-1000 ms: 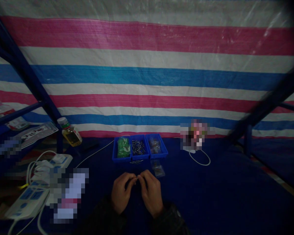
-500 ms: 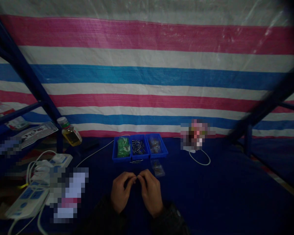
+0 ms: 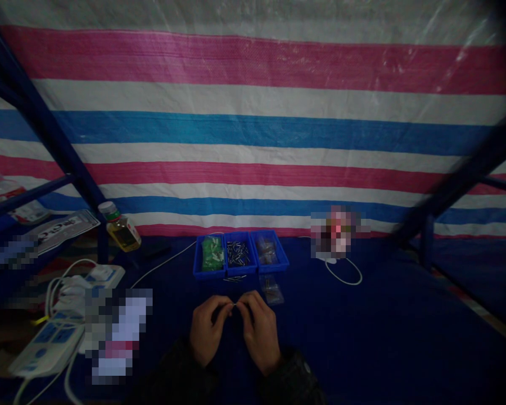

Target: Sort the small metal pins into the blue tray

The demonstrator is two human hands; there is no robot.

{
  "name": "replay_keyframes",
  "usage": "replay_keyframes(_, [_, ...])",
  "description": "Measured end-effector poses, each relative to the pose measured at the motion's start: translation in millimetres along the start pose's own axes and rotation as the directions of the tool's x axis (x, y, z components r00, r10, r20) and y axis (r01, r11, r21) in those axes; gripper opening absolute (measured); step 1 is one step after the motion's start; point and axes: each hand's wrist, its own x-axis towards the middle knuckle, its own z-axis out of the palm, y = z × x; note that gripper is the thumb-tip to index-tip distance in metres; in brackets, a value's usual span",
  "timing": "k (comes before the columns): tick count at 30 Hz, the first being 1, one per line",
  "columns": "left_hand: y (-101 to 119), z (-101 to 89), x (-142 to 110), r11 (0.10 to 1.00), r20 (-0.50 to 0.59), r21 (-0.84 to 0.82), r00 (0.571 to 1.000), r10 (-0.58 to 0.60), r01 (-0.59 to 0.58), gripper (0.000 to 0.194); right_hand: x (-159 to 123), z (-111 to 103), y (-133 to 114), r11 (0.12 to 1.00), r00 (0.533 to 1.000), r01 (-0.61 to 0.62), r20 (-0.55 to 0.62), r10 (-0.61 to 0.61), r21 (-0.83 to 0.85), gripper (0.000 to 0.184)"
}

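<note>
My left hand [image 3: 209, 327] and my right hand [image 3: 259, 331] are pinched shut, fingertips nearly meeting over the dark blue tabletop. Between them shows a sliver of something small and pale, too tiny to name. Just beyond stand three joined blue bins. The left bin [image 3: 198, 275] holds green packets [image 3: 213, 254], the middle bin [image 3: 240, 271] many small metal pins [image 3: 237, 254]. In the right bin [image 3: 274, 268] lie clear plastic bags [image 3: 266, 250]. Several loose pins [image 3: 235, 278] lie before the middle bin. A small clear bag [image 3: 271, 289] with dark contents rests beyond my right hand.
On the left are a white power strip [image 3: 46, 351] with plugs and cables, a blurred-out flat item [image 3: 126, 332] and a bottle of yellow liquid [image 3: 124, 232]. A pixelated object [image 3: 337, 233] with a white cable [image 3: 360, 275] stands back right. Striped sheeting [image 3: 253, 129] hangs behind, between blue frame posts.
My fingertips have drawn very slightly apart, and a bit more of the pale sliver between them shows. Everything else stays in place.
</note>
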Motion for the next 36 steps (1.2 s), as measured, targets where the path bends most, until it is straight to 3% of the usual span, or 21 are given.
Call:
replay_keyframes(9, [-1.1, -1.0, 0.3, 1.0, -0.013, -0.026, 1.0, -0.016, 0.015, 0.022, -0.2, -0.9, 0.2, 0.998, 0.997, 0.043, 0.056, -0.046, 0.051, 0.019])
replay_keyframes(16, [0.4, 0.7, -1.8, 1.0, 0.008, -0.013, 1.0, 0.008, -0.008, 0.021, -1.3, 0.9, 3.9, 1.0, 1.0, -0.006, 0.024, 0.006, -0.008, 0.022])
replay_keyframes(24, [-0.8, -1.0, 0.5, 0.999, -0.016, -0.037, 1.0, -0.01, 0.009, 0.023, -0.4, -1.6, -0.9, 0.998, 0.998, 0.04, 0.039, -0.042, 0.05, 0.021])
replay_keyframes(31, [0.3, -1.0, -0.4, 1.0, -0.014, -0.014, 1.0, 0.009, -0.009, 0.024, -0.3, -1.0, 0.0, 1.0, 1.0, -0.001, 0.007, 0.001, -0.004, 0.025])
replay_keyframes(36, [3.8, -2.0, 1.4, 0.999, -0.046, -0.033, 0.999, -0.006, 0.005, 0.023, -0.5, -1.2, 0.4, 0.997, 0.998, 0.058, 0.019, -0.059, 0.042, 0.021])
